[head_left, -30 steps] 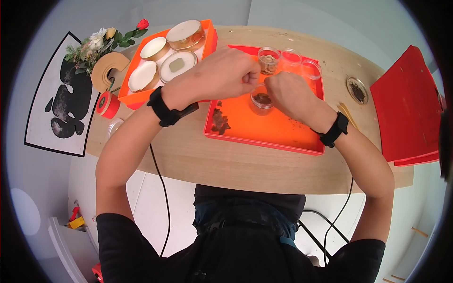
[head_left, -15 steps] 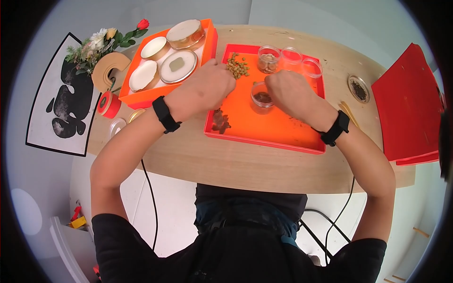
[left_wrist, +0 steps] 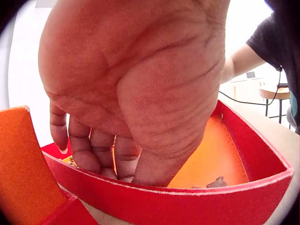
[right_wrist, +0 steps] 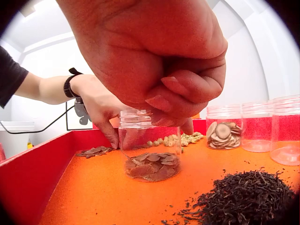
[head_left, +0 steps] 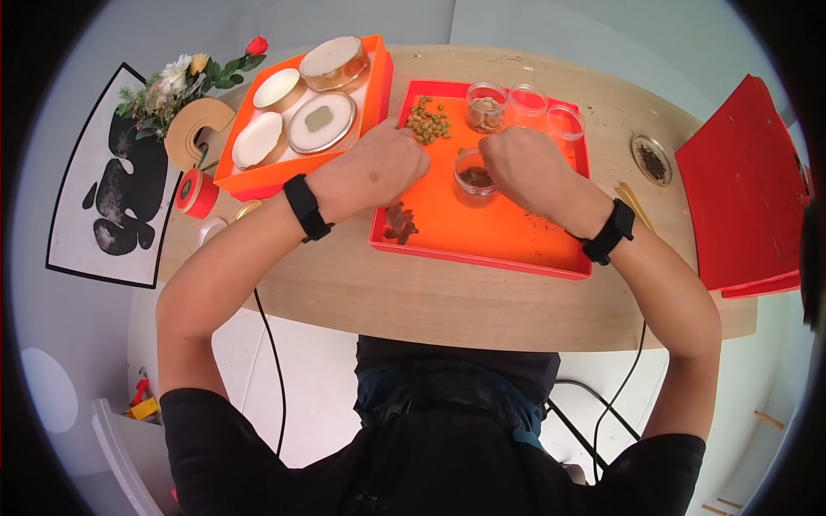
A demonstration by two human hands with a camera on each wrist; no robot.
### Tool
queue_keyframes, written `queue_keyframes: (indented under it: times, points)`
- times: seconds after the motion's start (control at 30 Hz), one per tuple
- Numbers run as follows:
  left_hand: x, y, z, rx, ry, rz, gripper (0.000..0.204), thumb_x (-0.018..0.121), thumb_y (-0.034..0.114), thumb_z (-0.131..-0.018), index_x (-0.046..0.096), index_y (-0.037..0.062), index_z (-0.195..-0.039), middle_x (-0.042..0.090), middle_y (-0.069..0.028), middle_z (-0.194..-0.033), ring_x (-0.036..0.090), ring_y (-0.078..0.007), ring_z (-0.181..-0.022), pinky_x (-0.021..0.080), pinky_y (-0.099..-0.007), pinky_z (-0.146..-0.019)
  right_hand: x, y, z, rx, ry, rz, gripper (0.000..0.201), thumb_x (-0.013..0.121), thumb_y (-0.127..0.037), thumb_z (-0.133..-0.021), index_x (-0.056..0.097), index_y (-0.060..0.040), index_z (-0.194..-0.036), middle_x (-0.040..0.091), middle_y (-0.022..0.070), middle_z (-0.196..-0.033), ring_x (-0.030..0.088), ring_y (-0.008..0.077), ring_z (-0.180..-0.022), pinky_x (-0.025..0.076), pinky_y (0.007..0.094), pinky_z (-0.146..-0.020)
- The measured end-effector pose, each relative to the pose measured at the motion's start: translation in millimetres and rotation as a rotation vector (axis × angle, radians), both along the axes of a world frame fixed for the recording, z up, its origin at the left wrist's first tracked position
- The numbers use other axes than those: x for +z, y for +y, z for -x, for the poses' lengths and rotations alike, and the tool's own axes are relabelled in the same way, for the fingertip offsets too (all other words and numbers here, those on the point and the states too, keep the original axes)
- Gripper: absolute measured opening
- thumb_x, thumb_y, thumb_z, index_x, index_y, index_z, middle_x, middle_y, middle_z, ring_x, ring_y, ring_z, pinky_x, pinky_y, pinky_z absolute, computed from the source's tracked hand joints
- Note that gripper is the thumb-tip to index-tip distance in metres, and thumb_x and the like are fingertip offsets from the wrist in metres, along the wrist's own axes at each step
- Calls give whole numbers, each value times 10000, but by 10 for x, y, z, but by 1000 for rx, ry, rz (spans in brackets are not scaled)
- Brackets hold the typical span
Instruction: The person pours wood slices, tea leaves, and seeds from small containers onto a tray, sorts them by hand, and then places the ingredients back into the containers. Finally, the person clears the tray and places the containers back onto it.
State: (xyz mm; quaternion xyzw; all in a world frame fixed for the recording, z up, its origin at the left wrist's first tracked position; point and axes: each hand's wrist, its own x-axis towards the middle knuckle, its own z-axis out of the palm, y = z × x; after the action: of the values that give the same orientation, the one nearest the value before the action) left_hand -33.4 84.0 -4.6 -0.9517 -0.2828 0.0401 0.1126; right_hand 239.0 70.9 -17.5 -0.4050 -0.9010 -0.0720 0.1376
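Observation:
My right hand (head_left: 523,170) has its fingers curled at the rim of a clear plastic jar (head_left: 475,191), gripping it there. Thin reddish-brown dried slices (right_wrist: 153,166) cover the jar's bottom. Over the left side of the orange-floored red tray (head_left: 482,266), my left hand (head_left: 374,168) reaches down with its palm toward the tray wall. The right wrist view shows its fingertips (right_wrist: 114,141) at the tray floor, beside a small pile of similar slices (right_wrist: 94,151). The tray wall hides those fingertips in the left wrist view.
In the tray lie a greenish-yellow pile (head_left: 427,122), dark shreds (right_wrist: 243,197), a jar of pale round slices (head_left: 486,112) and two jars without contents, one being this jar (head_left: 527,103). An orange box (head_left: 380,90) holding round containers stands left; a dish (head_left: 651,162) and tongs (head_left: 635,206) lie right.
My left hand has moved from above the jar leftward and down to the tray's left side, uncovering the greenish-yellow pile. My right hand has stayed at the jar.

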Motion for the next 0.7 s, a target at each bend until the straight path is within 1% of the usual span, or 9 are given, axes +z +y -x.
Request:
queue_keyframes:
  times: [0.1, 0.2, 0.27, 0.4, 0.47, 0.6, 0.67, 0.7]
  points:
    - [39, -23, -21, -6, -15, -8, 134, 849, 66, -716, 731, 44, -777, 724, -119, -884, 683, -305, -966, 499, -406, -930, -7, 6, -11, 5, -2, -11, 105, 764, -77, -880, 715, -7, -817, 739, 210, -799, 764, 379, -790, 617, 476, -695]
    - [128, -90, -66, 55, 45, 36, 124, 854, 78, -719, 751, 44, -779, 729, -114, -893, 682, -302, -996, 497, -403, -938, -38, 22, -30, 37, 18, -26, 108, 763, -79, -880, 705, -8, -821, 733, 206, -796, 757, 383, -786, 614, 482, -694]
    - [180, -127, -100, 103, 107, 126, 147, 869, 111, -712, 772, 37, -794, 737, -115, -905, 682, -301, -1038, 499, -402, -955, -61, 34, -34, 57, 36, -42, 111, 763, -79, -880, 701, -9, -822, 728, 204, -793, 753, 384, -784, 612, 485, -694]
    - [126, -145, -93, 110, 133, 180, 183, 878, 138, -700, 776, 28, -806, 742, -115, -910, 680, -304, -1060, 503, -402, -973, -80, 40, -37, 45, 53, -41, 118, 763, -77, -879, 692, -10, -813, 717, 202, -784, 743, 388, -783, 608, 489, -692]
    - [67, -142, -54, 50, 66, 110, 184, 877, 139, -699, 776, 28, -806, 743, -117, -910, 675, -304, -1028, 501, -401, -976, -64, 36, -38, 39, 47, -29, 120, 763, -78, -880, 692, -10, -812, 718, 203, -785, 743, 389, -784, 607, 490, -692]
    - [47, -115, -25, 58, 64, 152, 175, 872, 128, -700, 773, 31, -805, 741, -117, -906, 669, -306, -1002, 498, -410, -965, -41, 23, -26, 34, 39, -12, 127, 758, -81, -888, 692, -7, -808, 722, 209, -795, 744, 392, -791, 602, 495, -688]
    - [42, -100, -4, 39, 11, 180, 119, 848, 95, -707, 767, 51, -781, 732, -110, -855, 667, -300, -965, 495, -417, -956, -10, 9, -15, 28, 32, 0, 127, 757, -82, -890, 694, -7, -810, 724, 209, -797, 746, 393, -791, 602, 496, -689]
    - [45, -87, -17, 39, 12, 179, 119, 848, 95, -707, 767, 51, -781, 732, -110, -855, 667, -300, -965, 495, -417, -956, -1, 6, -14, 19, 24, 13, 126, 756, -83, -892, 696, -6, -812, 726, 209, -799, 747, 393, -792, 601, 497, -691]
